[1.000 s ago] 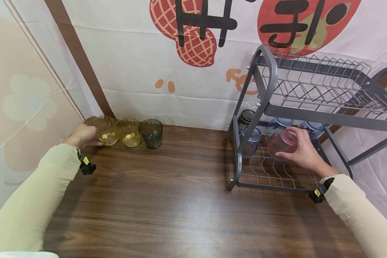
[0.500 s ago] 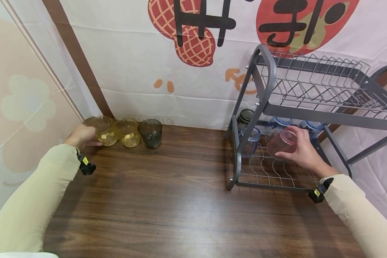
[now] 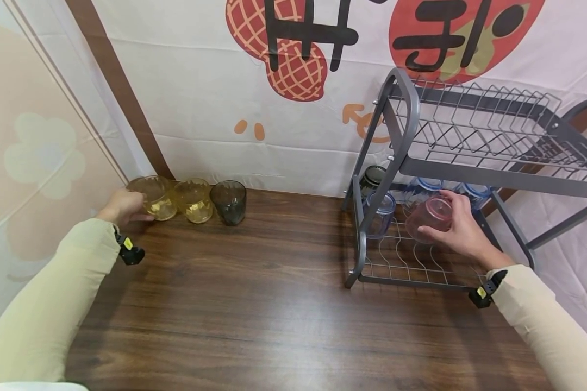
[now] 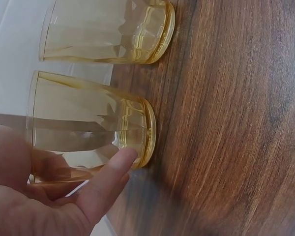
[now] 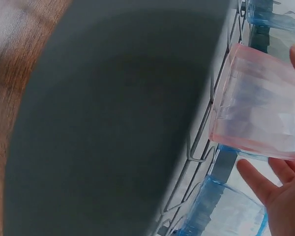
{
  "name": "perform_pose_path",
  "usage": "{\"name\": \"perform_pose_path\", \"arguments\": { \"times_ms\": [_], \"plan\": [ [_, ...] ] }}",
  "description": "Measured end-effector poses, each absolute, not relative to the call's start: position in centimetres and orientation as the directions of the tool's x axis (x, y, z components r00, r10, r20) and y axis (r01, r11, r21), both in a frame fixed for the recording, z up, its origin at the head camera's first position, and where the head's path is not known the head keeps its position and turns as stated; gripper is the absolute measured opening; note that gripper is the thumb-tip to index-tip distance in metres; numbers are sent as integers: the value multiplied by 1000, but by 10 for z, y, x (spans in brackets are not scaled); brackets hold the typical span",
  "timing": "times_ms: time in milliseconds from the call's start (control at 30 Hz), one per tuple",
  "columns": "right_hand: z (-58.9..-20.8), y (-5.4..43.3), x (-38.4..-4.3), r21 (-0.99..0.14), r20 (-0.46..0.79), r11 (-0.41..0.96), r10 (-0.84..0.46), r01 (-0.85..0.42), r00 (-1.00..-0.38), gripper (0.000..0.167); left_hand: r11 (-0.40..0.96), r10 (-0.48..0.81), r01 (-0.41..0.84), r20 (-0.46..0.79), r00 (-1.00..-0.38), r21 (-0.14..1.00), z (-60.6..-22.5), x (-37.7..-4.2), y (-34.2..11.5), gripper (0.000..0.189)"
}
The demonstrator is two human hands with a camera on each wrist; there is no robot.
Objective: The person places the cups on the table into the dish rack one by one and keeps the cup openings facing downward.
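The left hand (image 3: 126, 207) grasps a yellow cup (image 3: 160, 200) on the desk (image 3: 274, 304); the right hand (image 3: 462, 228) grips a pink cup (image 3: 426, 218), inverted in the rack (image 3: 469, 175) perhaps to drain.

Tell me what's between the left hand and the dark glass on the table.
Two yellow glasses stand between the left hand and the dark glass, as the head view shows.

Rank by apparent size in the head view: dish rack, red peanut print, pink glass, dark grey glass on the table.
1. Dish rack
2. Red peanut print (cropped at top)
3. Pink glass, dark grey glass: too alike to rank; right hand partly covers the pink.
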State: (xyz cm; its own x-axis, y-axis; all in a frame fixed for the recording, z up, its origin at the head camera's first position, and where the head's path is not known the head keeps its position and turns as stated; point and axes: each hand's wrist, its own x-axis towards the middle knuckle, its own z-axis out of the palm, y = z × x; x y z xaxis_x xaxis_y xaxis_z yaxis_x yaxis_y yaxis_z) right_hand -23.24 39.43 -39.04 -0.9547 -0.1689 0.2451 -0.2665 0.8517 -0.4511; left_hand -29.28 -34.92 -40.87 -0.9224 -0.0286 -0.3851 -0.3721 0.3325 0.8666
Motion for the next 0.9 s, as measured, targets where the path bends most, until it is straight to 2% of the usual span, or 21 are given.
{"name": "perform_pose_path", "arguments": {
  "times_ms": [300, 500, 667, 733, 900],
  "plan": [
    [-382, 393, -231, -431, 340, 841, -184, -326, -922, 80, 311, -20, -367, -380, -925, 876, -408, -291, -357, 59],
    [-377, 395, -231, -432, 406, 825, -182, -364, -896, 70, 354, -9, -334, -354, -935, 874, -402, -288, -359, 58],
    [-369, 393, -229, -443, 443, 807, -183, -391, -878, 64, 356, 13, -292, -317, -948, 888, -390, -287, -363, 37],
    [-364, 393, -226, -455, 449, 800, -174, -392, -876, 61, 352, 15, -268, -292, -956, 897, -384, -286, -364, 24],
    [-355, 391, -220, -484, 443, 793, -142, -369, -885, 52, 383, 28, -236, -267, -963, 893, -369, -281, -365, 31]
  ]
}}
